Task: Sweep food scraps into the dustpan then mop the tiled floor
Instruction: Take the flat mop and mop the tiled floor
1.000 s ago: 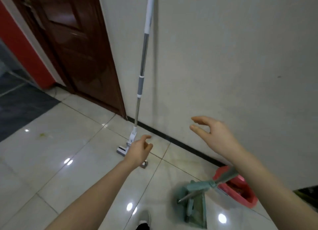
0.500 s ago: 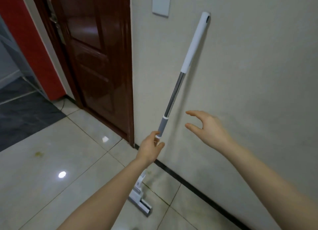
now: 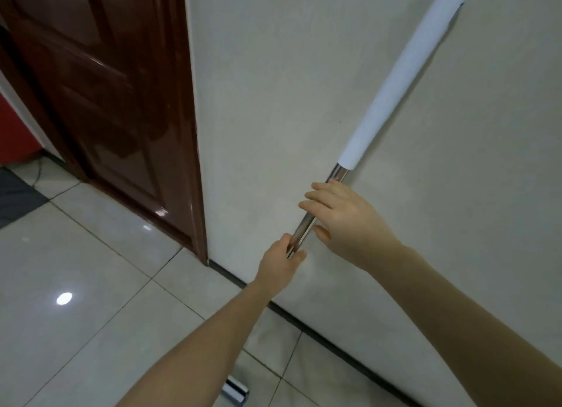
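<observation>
The mop (image 3: 392, 90) leans against the pale wall, its white grip slanting up to the top right and a shiny metal shaft below it. My left hand (image 3: 281, 262) is closed around the metal shaft low down. Just above it, my right hand (image 3: 343, 221) has fingers spread on either side of the shaft, thumb below, not closed on it. A chrome piece of the mop head (image 3: 235, 392) shows at the bottom edge, partly hidden by my left forearm. The dustpan is out of view.
A dark brown wooden door (image 3: 100, 108) stands left of the wall corner. Glossy pale floor tiles (image 3: 85, 285) spread below, with a dark baseboard (image 3: 334, 336) along the wall. A red surface and dark mat lie at the far left.
The view lifted and came closer to the wall. My left hand took hold of the mop shaft and slid up it; my right hand moved in from open air to the shaft.
</observation>
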`<action>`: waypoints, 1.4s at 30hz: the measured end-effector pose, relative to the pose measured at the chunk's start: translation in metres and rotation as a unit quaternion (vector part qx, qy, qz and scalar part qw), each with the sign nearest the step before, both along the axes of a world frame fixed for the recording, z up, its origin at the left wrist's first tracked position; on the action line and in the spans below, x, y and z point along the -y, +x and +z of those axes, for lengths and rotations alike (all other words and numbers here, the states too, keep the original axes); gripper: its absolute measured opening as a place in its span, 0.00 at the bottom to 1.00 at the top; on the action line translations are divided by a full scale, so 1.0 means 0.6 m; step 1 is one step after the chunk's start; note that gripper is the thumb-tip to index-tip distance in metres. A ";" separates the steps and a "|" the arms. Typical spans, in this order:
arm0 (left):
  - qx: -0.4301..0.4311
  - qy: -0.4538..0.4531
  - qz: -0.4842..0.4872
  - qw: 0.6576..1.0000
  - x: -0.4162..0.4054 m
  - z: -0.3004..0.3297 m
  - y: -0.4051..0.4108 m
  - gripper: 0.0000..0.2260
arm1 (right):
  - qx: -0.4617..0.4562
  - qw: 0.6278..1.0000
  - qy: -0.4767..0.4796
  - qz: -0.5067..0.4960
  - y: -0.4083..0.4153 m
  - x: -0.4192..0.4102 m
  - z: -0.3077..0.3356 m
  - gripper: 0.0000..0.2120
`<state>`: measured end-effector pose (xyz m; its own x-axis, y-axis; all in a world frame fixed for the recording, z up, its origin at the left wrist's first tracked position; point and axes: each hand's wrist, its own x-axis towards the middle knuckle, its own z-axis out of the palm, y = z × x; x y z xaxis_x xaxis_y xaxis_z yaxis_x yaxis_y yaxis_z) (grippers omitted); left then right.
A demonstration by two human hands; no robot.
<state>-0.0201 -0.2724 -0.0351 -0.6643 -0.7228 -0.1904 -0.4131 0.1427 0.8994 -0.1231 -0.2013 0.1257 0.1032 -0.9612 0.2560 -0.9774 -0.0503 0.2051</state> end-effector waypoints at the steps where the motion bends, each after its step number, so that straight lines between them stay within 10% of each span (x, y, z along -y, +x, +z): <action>1: -0.002 -0.006 0.002 1.000 -0.004 -0.004 -0.001 0.08 | -0.033 0.999 0.003 0.011 -0.006 0.005 -0.002 0.15; 8: -0.035 -0.018 -0.037 0.999 -0.046 -0.002 0.027 0.15 | -0.222 0.974 0.021 0.049 0.002 -0.021 0.014 0.10; 22: 0.004 -0.093 -0.143 0.985 -0.290 0.118 0.184 0.10 | -0.301 0.953 0.031 -0.003 0.186 -0.326 0.097 0.11; 42: 0.102 -0.161 -0.126 0.974 -0.625 0.049 0.589 0.12 | -0.155 0.987 0.018 -0.048 0.566 -0.667 0.007 0.18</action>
<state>0.3330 0.1024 -0.0055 -0.8006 -0.5855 -0.1278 -0.4937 0.5234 0.6945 0.2165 0.1988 0.1297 0.0802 -0.9781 0.1923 -0.8684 0.0261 0.4952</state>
